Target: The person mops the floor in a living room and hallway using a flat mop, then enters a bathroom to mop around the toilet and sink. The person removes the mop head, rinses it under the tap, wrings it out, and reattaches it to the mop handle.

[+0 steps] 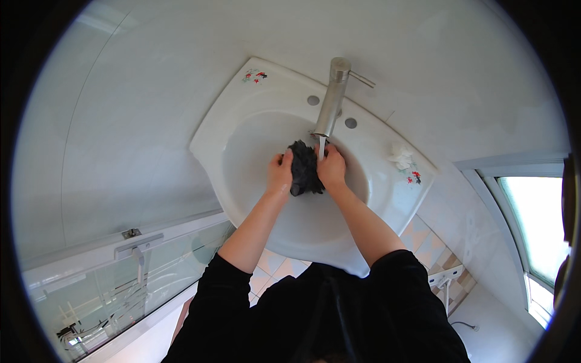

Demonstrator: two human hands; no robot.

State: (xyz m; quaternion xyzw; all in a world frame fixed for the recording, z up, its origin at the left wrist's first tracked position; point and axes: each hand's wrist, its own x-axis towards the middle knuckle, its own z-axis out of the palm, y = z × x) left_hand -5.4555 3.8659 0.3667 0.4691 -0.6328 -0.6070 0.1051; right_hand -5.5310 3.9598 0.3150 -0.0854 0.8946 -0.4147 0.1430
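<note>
A crumpled black cloth (305, 170) hangs between my two hands over the basin of a white ceramic washbasin (263, 97). My left hand (280, 171) grips its left side, thumb on top. On the right side, my right hand (331, 165) holds the cloth close beneath the spout, some of its fingers hidden. Water (322, 147) runs from the brushed-metal faucet (330, 106) onto or beside the right hand's fingers. The faucet's lever points to the right.
A crumpled white tissue (401, 156) lies on the basin's right rim, near a painted red flower. Pale walls meet behind the basin. A framed glass panel with a handle (140, 263) stands at lower left, and a window (533, 218) is at right.
</note>
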